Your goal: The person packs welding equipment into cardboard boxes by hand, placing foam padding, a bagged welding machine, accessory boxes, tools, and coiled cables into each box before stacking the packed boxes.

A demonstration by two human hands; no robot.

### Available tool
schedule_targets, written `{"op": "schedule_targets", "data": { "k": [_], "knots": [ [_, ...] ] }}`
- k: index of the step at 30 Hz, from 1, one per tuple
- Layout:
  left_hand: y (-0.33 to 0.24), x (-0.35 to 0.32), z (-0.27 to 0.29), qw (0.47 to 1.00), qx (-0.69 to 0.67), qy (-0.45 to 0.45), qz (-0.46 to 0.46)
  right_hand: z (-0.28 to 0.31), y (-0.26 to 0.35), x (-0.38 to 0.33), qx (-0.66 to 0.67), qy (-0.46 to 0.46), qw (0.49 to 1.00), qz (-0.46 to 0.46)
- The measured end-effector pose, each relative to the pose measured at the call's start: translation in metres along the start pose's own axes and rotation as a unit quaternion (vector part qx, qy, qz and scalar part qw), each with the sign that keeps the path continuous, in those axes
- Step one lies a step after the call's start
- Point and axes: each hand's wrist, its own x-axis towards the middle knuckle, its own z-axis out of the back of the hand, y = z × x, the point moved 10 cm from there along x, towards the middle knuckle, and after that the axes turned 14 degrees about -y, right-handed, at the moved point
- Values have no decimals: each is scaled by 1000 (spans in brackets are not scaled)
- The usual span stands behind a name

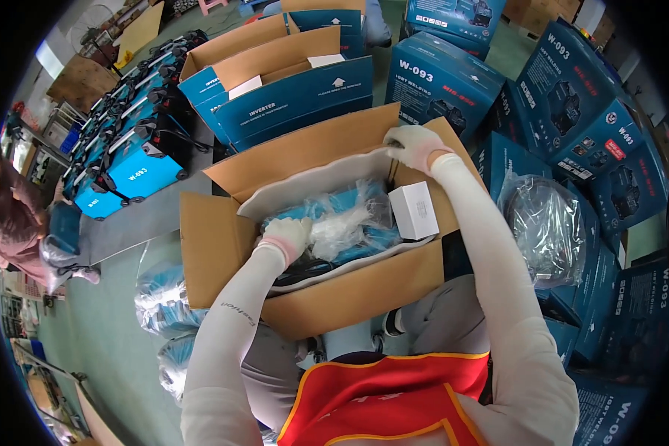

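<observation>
An open cardboard box (209,249) stands before me with its flaps spread outward. A white foam sheet (290,195) lines its inside. Within lies a blue welding machine (333,202), partly covered by a clear plastic bag (342,232). My left hand (288,236), in a white glove, is down inside the box at the machine's left, fingers curled; what they grip is hidden. At the far right corner, my gloved right hand (415,146) is closed on the upper edge of the foam sheet. A small white carton (415,211) sits at the box's right end, below my right hand.
Blue printed cartons (438,82) are stacked at the right, with a plastic-wrapped coil (544,230) on them. Other open cartons (297,100) stand beyond my box. Blue machines (137,167) line a bench at left, near another person (22,212). Wrapped bundles (163,297) lie by my left arm.
</observation>
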Motion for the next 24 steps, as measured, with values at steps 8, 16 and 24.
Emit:
{"op": "schedule_targets", "data": {
  "k": [8,16,24],
  "knots": [
    [-1,-1,3,999,-30,6,32,17,70,-113,-194,40,976,88],
    [-11,-5,5,999,-31,9,-8,-6,71,-119,-130,32,986,103],
    [-8,0,-2,996,-92,-4,0,-7,65,-113,-129,16,991,38]
  ]
}}
